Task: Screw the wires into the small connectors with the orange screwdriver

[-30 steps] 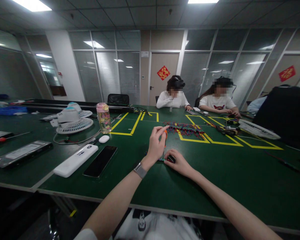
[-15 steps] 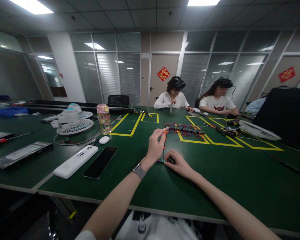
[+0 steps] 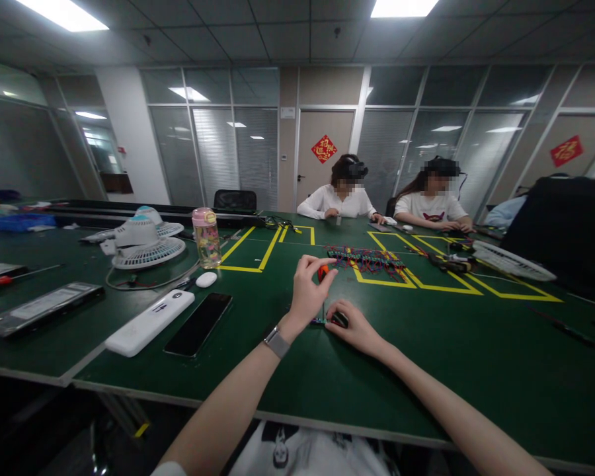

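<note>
My left hand [image 3: 308,291] is raised over the green table [image 3: 287,370], its fingers pinched round the orange handle of a small screwdriver [image 3: 322,272] that stands upright. The tool's thin shaft runs down to a small dark part [image 3: 338,320] with coloured wires. My right hand [image 3: 357,326] rests on the table with its fingers closed on that part. A silver watch is on my left wrist. A row of coloured wired parts [image 3: 367,257] lies further back in a yellow-taped square.
A black phone [image 3: 199,322], a white power bank [image 3: 149,321], a white mouse [image 3: 206,279], a pink bottle [image 3: 206,237] and a desk fan [image 3: 143,239] are at the left. Two people [image 3: 342,193] with headsets sit across the table. A dark chair back [image 3: 565,225] stands right.
My left hand has turned its fingers slightly on the screwdriver handle. My right hand stays on the small part. The view has tilted up a little.
</note>
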Demonstrator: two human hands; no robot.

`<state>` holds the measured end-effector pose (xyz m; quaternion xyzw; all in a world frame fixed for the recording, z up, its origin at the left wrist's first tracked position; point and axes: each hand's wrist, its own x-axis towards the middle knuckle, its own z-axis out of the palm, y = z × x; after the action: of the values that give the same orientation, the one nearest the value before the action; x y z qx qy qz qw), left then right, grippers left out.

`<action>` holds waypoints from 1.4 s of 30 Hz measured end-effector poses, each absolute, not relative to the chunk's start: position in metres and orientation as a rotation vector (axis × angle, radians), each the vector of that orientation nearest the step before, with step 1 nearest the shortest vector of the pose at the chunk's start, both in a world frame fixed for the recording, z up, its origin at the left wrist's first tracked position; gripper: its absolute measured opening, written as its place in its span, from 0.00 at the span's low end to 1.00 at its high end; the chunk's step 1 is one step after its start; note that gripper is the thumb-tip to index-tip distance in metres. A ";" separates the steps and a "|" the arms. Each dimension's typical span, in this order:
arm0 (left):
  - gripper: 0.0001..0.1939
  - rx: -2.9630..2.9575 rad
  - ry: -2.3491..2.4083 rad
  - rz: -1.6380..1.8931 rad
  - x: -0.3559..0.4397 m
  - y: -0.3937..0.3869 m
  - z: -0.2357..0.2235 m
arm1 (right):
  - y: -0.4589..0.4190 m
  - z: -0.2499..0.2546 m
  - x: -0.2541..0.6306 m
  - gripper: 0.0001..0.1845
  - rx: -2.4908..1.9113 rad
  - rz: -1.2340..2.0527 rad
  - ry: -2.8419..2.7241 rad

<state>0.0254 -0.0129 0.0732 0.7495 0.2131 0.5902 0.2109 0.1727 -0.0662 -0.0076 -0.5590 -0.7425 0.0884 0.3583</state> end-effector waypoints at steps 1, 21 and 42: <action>0.11 2.081 0.601 1.638 0.025 -0.013 0.073 | -0.066 -0.007 0.173 0.03 -1.446 0.228 -1.914; 0.16 2.087 0.516 1.552 0.026 -0.012 0.073 | -0.069 -0.003 0.171 0.07 -1.428 0.228 -1.947; 0.17 2.060 0.363 1.471 0.026 -0.014 0.074 | -0.066 -0.008 0.173 0.06 -1.404 0.215 -1.941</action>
<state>0.0260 -0.0143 0.0736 0.7713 0.1359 0.5509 0.2882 0.1734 -0.0658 -0.0082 -0.5447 -0.7529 0.0835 0.3598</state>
